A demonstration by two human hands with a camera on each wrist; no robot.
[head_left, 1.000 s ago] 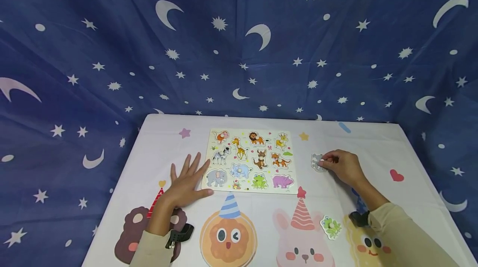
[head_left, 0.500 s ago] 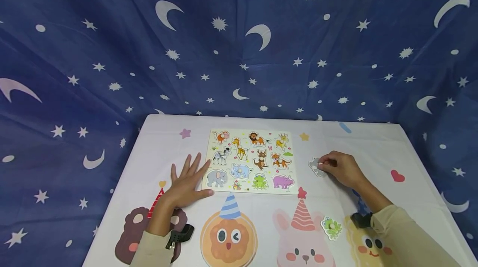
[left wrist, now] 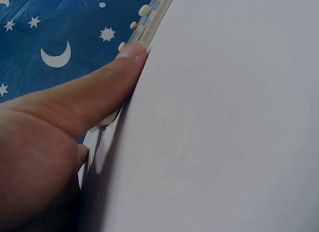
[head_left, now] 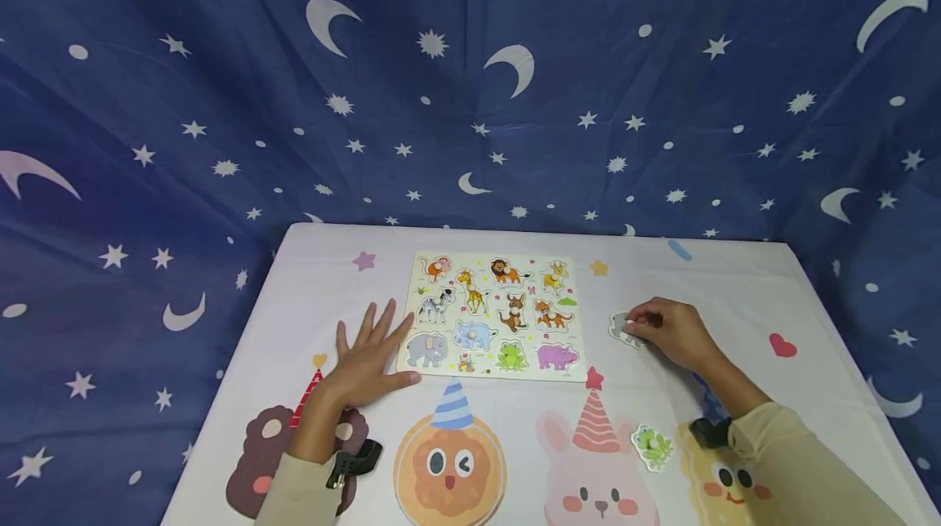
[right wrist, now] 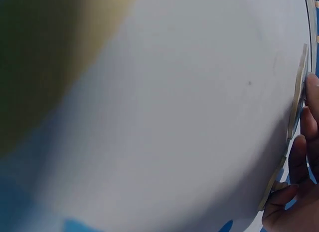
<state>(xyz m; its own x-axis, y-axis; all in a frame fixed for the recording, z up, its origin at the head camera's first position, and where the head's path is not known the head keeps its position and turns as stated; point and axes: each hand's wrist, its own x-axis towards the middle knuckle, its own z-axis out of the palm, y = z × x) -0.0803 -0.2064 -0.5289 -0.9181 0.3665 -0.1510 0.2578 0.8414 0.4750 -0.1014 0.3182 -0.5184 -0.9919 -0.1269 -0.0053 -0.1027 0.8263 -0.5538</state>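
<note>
In the head view, my left hand (head_left: pixel 366 367) lies with fingers spread at the left edge of a wooden animal puzzle board (head_left: pixel 459 375); index finger and thumb are right at its edge. The left wrist view shows that thumb (left wrist: pixel 94 92) against the board's side. To the right of the board, my right hand (head_left: pixel 675 332) pinches a grey elephant puzzle piece (head_left: pixel 619 325), partly covered by the fingertips. At the right rim of the right wrist view are curled fingers (right wrist: pixel 299 162) beside the thin edges of wooden pieces.
A loose frog puzzle piece (head_left: pixel 652 448) lies on the white tablecloth (head_left: pixel 529 452) in front of the right hand, near the right sleeve. The board carries several knobbed animal pieces. Behind the table hangs a blue curtain (head_left: pixel 470 85) with moons and stars.
The elephant piece has been turned in the right fingers, with a small shift to the left and toward the front. The left hand and the board have stayed put.
</note>
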